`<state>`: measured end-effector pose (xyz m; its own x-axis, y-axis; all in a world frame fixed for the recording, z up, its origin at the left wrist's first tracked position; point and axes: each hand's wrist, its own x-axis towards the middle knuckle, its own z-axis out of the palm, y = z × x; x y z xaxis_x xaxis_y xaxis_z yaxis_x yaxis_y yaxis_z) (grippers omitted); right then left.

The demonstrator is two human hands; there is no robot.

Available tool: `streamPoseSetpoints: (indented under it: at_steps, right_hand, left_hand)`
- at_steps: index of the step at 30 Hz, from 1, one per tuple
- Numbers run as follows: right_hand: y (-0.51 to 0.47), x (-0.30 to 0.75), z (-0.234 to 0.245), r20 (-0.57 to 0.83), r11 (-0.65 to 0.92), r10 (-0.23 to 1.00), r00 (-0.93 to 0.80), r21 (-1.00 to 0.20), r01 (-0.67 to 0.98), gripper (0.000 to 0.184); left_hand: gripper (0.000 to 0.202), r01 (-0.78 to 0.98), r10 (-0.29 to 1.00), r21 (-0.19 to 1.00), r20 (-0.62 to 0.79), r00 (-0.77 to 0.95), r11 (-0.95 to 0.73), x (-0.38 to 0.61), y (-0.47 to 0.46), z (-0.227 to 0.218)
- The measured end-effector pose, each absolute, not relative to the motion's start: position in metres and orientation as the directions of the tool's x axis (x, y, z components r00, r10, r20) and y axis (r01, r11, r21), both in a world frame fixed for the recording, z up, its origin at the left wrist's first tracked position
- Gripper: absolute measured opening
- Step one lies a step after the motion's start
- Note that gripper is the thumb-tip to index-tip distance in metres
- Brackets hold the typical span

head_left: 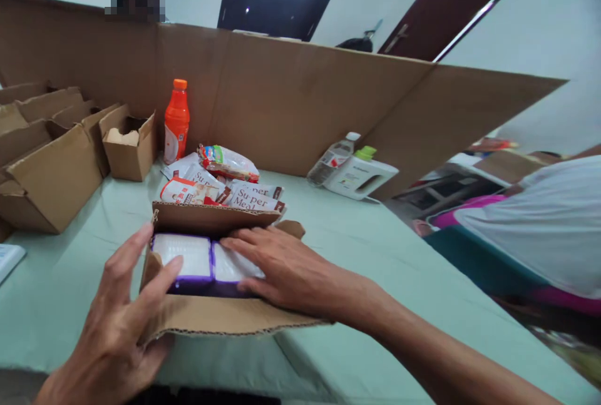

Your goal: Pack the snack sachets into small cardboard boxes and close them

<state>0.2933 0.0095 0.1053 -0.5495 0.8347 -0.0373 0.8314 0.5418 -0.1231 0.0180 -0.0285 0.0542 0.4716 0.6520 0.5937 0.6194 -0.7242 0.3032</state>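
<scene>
An open cardboard box [201,314] stands in front of me on the table. Inside it sit two white packs with purple edging, a left pack [183,253] and a right pack [235,267]; their exact kind I cannot make out. My right hand [277,264] reaches in from the right and lies flat over the right pack, fingers stretched out. At the box's left side is my left hand [126,311], its fingers spread, one fingertip by the upper left corner and another over the left pack. The right wall of the box is partly hidden behind my right hand.
Behind the box lie several food packets [256,198], with an orange bottle [177,123] beyond. Cardboard boxes [61,173] crowd the left. A clear bottle [333,159] leans beside a white jug [361,173] by the cardboard partition [291,98]. Another person [554,223] is at the right.
</scene>
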Motion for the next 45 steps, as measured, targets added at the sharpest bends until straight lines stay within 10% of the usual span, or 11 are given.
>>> streamPoseSetpoints:
  at_steps: [4,7,16,23,35,45]
  right_hand:
    - [-0.016,0.323,0.118,0.489,0.486,0.816,-0.309,-0.289,0.825,0.025]
    - [-0.030,0.342,0.109,0.617,0.340,0.786,-0.036,-0.383,0.859,0.014]
    - [-0.014,0.334,0.079,0.278,0.477,0.879,-0.388,-0.531,0.700,0.025]
    - [0.008,0.346,0.091,0.548,0.444,0.832,-0.090,-0.558,0.701,0.032]
    - [-0.005,0.345,0.057,0.149,0.639,0.762,-0.631,-0.338,0.691,0.092]
    - [0.014,0.346,0.040,0.265,0.707,0.700,-0.663,-0.385,0.593,0.086]
  left_hand:
    - [0.075,0.607,0.708,0.433,0.622,0.334,-0.667,0.017,-0.029,0.046]
    - [0.069,0.592,0.756,0.511,0.586,0.291,-0.624,0.016,-0.028,0.036]
    - [0.054,0.635,0.798,0.551,0.574,0.183,-0.541,0.021,-0.019,0.033]
    - [0.056,0.720,0.754,0.423,0.622,0.210,-0.550,0.029,-0.010,0.035]
    - [0.050,0.611,0.746,0.448,0.520,0.416,-0.653,0.031,0.006,0.029]
    - [0.043,0.609,0.731,0.437,0.558,0.394,-0.662,0.025,0.013,0.025]
